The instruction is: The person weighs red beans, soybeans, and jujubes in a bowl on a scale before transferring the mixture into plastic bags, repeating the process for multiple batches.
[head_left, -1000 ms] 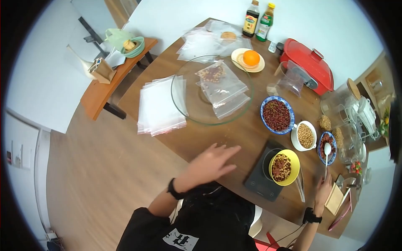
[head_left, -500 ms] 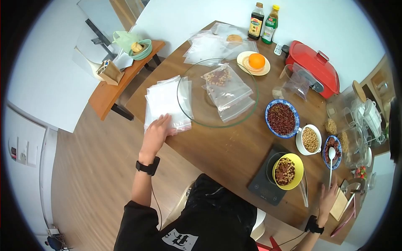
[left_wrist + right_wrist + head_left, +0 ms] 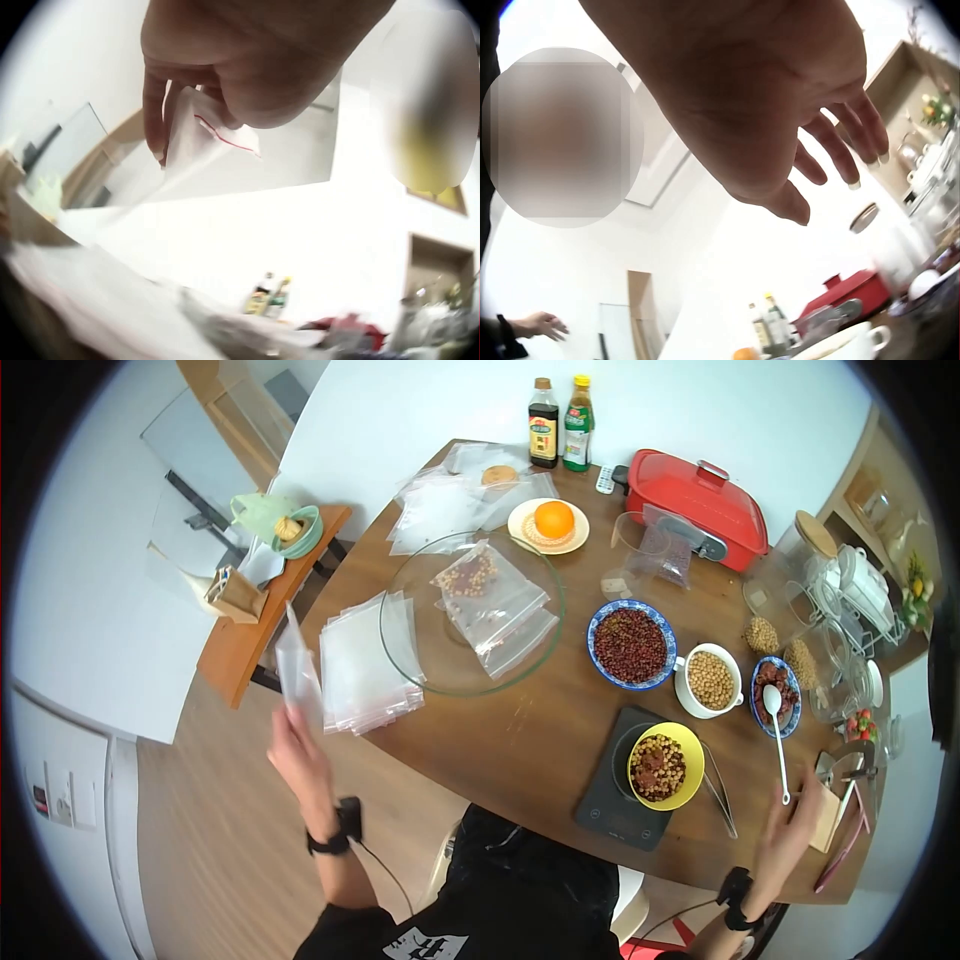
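At the left table edge my left hand [image 3: 300, 760] pinches one clear zip bag [image 3: 297, 672], lifted beside a stack of similar bags [image 3: 362, 670]. In the left wrist view a red strip shows along the pinched bag [image 3: 187, 142]. My right hand [image 3: 790, 830] hovers over the right side of the table, its fingers [image 3: 836, 150] loosely spread and holding nothing. Just beyond it a white spoon [image 3: 779, 745] rests in a blue-rimmed dish [image 3: 795, 715] of dark reddish pieces. A yellow bowl [image 3: 693, 785] of mixed beans sits on a black kitchen scale [image 3: 603, 800].
A glass bowl [image 3: 548, 660] holds bags, one with beans in it. Near the middle right stand a blue-patterned bowl [image 3: 597, 670] of red beans and a white cup [image 3: 690, 698] of pale beans. Tongs [image 3: 722, 800] lie by the scale; a red cooker [image 3: 690, 490] stands behind.
My left hand reached the stack of bags and has lifted one off, up and to the left. My right hand has come away from the spoon handle.
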`<state>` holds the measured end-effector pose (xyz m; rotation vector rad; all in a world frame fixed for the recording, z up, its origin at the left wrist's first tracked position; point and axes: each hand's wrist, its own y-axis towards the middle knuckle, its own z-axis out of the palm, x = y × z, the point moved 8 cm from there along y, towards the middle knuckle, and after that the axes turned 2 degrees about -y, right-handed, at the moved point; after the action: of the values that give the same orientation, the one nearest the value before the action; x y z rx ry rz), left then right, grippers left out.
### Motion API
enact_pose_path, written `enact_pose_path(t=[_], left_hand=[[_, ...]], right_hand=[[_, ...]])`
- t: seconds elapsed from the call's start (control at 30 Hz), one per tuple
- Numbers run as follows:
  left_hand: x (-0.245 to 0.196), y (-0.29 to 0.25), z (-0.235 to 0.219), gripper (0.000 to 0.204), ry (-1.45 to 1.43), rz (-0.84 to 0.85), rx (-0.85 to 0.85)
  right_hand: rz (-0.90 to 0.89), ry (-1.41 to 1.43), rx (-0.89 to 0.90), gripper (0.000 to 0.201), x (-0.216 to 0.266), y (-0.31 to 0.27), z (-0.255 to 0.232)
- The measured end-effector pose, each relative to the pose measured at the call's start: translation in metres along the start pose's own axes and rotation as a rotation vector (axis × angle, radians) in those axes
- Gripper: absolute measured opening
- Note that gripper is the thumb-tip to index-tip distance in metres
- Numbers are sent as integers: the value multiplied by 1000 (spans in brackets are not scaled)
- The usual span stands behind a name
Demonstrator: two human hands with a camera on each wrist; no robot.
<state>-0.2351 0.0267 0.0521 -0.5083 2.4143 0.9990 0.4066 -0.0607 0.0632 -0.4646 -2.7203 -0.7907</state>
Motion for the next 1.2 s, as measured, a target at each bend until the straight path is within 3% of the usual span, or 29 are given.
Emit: enact_pose_path(t=[0.07,0.1,0.13,0.17,0.23,0.27,0.33,0.47,0.53,0.6,0.7,0.8,0.87,0.9,0.93,1.03,1.2], left_hand=[[-58,-44,14,24,-215,114,116],[-90,-73,30,23,-413,151,240],[-122,-103,45,22,-547,156,494],[-168,-118,52,28,-637,361,542],[-216,-146,68,39,-811,482,677],[-231,-155,74,35,-845,503,763],[-238,-164,83,40,-866,501,809],[-234,-169,92,52,-776,610,861],[-220,-177,101,54,-727,584,901],[-212,-179,100,57,-785,592,834],[-206,-182,108,58,-805,599,835],[-220,-182,101,58,-825,788,773],[-231,-180,99,56,-765,808,847],[-234,-179,98,56,-744,858,851],[-237,-175,96,56,-751,873,827],[-241,-178,104,56,-709,885,980],[-241,-178,96,42,-681,896,986]], right_hand=[[-23,257,182,28,75,0,11],[-135,382,280,26,104,-7,24],[-253,485,372,28,140,-13,29],[-252,684,501,31,165,-21,44],[-324,786,627,30,198,-31,62],[-267,791,613,24,201,-37,68],[-279,899,457,18,200,-42,76],[-256,872,417,16,191,-53,89],[18,1014,520,16,172,-64,116],[-38,978,402,14,166,-65,122],[-71,889,424,11,175,-58,114],[-110,922,402,15,172,-62,123],[-165,864,384,19,180,-53,115],[-7,835,480,17,177,-51,107],[-26,834,460,17,176,-47,106],[-59,752,482,18,173,-49,113],[-121,700,481,21,175,-48,111]])
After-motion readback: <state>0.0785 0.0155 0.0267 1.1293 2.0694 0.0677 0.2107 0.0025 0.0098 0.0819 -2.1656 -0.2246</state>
